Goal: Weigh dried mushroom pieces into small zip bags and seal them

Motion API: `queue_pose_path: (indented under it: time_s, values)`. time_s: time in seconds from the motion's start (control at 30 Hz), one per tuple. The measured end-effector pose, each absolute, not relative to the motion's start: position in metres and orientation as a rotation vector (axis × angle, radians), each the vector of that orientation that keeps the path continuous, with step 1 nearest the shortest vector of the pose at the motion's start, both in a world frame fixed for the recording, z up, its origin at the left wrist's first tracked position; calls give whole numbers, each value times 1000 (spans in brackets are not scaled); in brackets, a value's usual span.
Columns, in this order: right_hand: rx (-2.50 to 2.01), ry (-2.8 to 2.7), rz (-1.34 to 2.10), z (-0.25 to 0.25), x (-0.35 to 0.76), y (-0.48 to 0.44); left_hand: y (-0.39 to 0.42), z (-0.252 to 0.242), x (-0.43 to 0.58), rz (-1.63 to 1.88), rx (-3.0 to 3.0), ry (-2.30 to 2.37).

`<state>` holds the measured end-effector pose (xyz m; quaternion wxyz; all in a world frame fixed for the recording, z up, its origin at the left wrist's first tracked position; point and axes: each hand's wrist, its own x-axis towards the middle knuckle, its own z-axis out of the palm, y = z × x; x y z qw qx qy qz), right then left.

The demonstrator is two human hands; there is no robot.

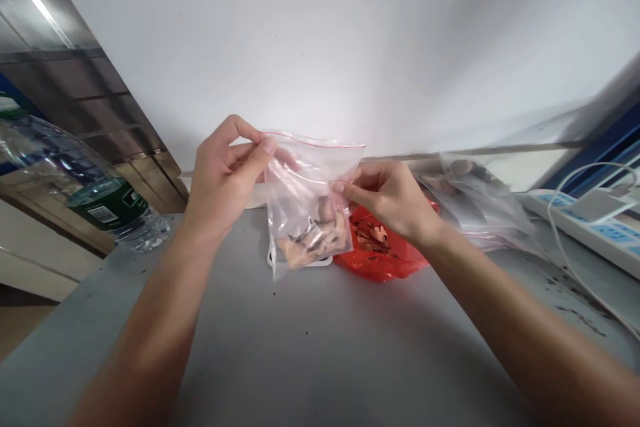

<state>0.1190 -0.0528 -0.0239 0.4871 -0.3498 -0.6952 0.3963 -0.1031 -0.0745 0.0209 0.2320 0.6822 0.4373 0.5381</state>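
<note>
A clear zip-lock bag (310, 180) with a red line along its top hangs upright between my hands. Brown dried pieces (313, 240) lie in its bottom; I cannot tell their exact kind. My left hand (225, 173) pinches the bag's upper left corner between thumb and fingers. With thumb and fingertips closed, my right hand (387, 197) grips the bag's right side below the red line. Behind the bag, partly hidden, is a flat white-edged object (320, 261) on the grey table. A red plastic bag (385, 270) holding more dried pieces sits open under my right hand.
At the left a large clear bottle with a green label (107, 203) stands tilted in view. Filled clear bags (480, 200) lie at the back right, beside a white power strip (600, 230) with a cable (560, 240). Dark crumbs dot the grey table (280, 360). A white wall (320, 33) rises behind.
</note>
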Motion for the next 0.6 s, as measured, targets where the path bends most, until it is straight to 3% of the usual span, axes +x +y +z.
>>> queue_pose_path:
  time_s: [0.6]
  values:
    - [-902,-1851,788,-5,138,-62,-86,27,-107,1377,1992,1213]
